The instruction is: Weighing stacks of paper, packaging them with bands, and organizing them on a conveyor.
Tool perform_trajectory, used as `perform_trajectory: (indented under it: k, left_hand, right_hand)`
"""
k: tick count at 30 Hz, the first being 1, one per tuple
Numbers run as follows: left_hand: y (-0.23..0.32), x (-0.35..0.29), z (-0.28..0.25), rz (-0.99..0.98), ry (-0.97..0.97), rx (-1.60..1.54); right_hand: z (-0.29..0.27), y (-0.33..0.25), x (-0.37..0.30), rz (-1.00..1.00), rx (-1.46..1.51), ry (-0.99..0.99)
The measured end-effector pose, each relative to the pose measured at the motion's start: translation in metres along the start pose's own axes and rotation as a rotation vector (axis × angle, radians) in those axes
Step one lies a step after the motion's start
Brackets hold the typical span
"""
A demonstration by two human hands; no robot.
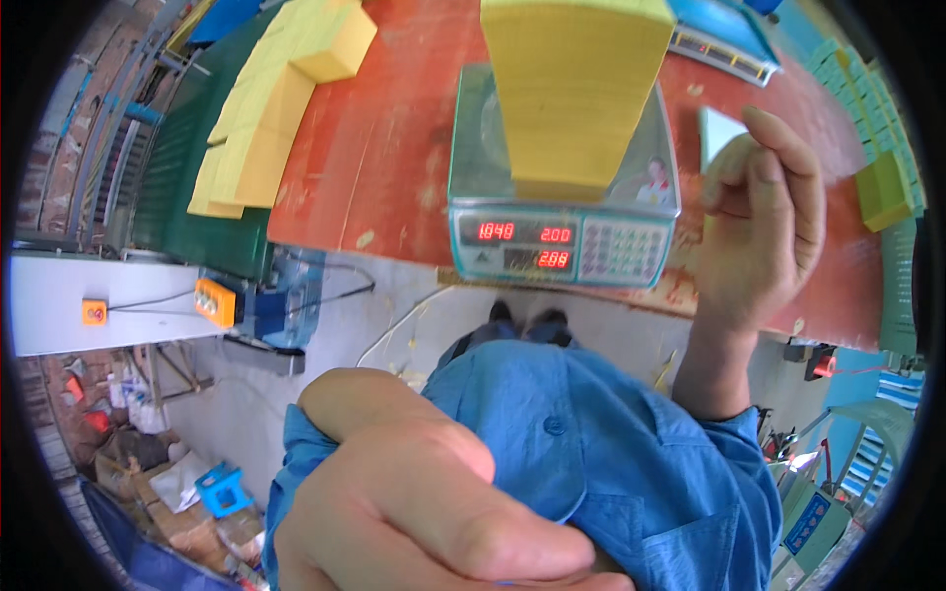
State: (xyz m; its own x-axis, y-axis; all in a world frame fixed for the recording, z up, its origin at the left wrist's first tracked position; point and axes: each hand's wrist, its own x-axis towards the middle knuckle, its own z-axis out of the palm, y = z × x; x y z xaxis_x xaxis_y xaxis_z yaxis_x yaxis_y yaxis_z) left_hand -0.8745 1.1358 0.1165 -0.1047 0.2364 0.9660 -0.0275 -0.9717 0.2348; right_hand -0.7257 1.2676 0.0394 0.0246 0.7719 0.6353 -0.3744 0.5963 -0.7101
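A tall stack of yellow paper [576, 98] stands on the pan of a digital scale [473, 138] at the table's near edge. Red figures glow on its display, beside a keypad. To the right of the scale I hold up my right hand [754, 217], its fingers curled in toward the thumb and nothing visible in them. A small white pad with a teal edge [721, 136] lies behind that hand. Very close to the camera, my left hand [414, 502] is bent in front of my blue shirt. Its fingers are closed, and the lower picture edge cuts off their tips.
The scale rests on a red table [384, 128]. Several yellow paper blocks [261, 118] line its left side, over a green surface [187, 167]. A blue tray-like device [724, 39] sits at the far right. Green-yellow stacks [882, 192] run along the right edge.
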Motion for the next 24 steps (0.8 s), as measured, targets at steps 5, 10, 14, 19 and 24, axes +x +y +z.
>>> perform_trajectory:
  k: [5,10,14,19,24]
  left_hand:
    - [0.026,-0.026,0.029,-0.395,0.23,0.238]
    - [0.029,-0.026,0.044,-0.519,0.244,0.299]
    - [0.038,-0.009,0.053,-0.686,0.238,0.385]
    - [0.049,-0.004,0.056,-0.886,0.208,0.474]
    - [0.024,0.019,0.022,-1.094,0.184,0.528]
  right_hand:
    - [-0.025,0.001,-0.02,0.124,0.086,-0.088]
    - [-0.029,0.005,-0.034,0.177,0.072,-0.009]
    - [-0.033,0.006,-0.042,0.205,0.07,-0.008]
    - [-0.026,0.006,-0.048,0.26,0.044,0.071]
    - [-0.014,0.021,-0.047,0.286,-0.019,0.113]
